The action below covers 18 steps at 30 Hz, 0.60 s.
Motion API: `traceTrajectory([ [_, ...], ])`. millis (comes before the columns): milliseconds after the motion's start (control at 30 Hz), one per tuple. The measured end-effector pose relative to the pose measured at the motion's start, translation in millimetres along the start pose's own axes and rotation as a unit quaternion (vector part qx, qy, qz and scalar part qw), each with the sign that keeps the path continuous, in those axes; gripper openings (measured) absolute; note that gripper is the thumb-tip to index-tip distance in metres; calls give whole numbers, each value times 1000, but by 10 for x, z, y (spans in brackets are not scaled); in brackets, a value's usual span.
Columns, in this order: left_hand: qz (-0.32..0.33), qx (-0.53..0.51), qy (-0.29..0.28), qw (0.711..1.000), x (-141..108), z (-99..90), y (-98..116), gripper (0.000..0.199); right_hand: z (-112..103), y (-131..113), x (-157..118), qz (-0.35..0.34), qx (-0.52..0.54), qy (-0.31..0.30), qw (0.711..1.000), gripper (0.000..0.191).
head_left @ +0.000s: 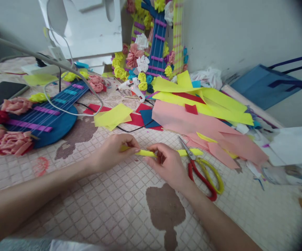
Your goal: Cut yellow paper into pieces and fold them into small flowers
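Between my two hands runs a narrow folded yellow paper strip (146, 153), held a little above the patterned tablecloth. My left hand (115, 151) pinches its left end between thumb and fingers. Farther along, my right hand (168, 164) grips the strip with curled fingers, and its free end sticks out to the right. Just beside my right hand lie scissors (192, 158) with one red and one yellow handle loop, blades slightly apart. The scissors' blades cross close to the strip's right end.
A blue paper guitar (59, 115) with paper flowers lies at left. Behind are a white glue gun (132, 89), yellow paper sheets (211, 104) and pink paper sheets (182, 116). A white cable (100, 101) loops over the guitar. More decorated guitars (156, 45) lean against the wall.
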<state>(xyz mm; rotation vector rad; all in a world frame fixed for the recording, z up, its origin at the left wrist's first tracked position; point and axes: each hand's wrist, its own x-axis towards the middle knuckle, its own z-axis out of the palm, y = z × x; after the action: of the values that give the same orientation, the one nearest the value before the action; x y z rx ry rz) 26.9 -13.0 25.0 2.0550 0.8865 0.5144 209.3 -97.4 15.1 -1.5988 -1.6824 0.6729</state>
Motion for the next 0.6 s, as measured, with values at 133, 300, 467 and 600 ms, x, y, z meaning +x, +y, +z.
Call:
traceTrajectory([
  [133,15,0,7,1000,-36,31,49,11,5,-17,-5,-37,6,-18,999,9],
  [300,1,-30,13,999,43,-65,-87,14,-33,0,-7,-18,21,4,1000,13],
  [467,-47,-132,-35,990,110,-164,-247,19,-45,32,-10,21,56,-9,998,15],
  [600,-30,-151,-58,986,109,-190,-255,25,-42,58,-14,39,90,-30,995,16],
])
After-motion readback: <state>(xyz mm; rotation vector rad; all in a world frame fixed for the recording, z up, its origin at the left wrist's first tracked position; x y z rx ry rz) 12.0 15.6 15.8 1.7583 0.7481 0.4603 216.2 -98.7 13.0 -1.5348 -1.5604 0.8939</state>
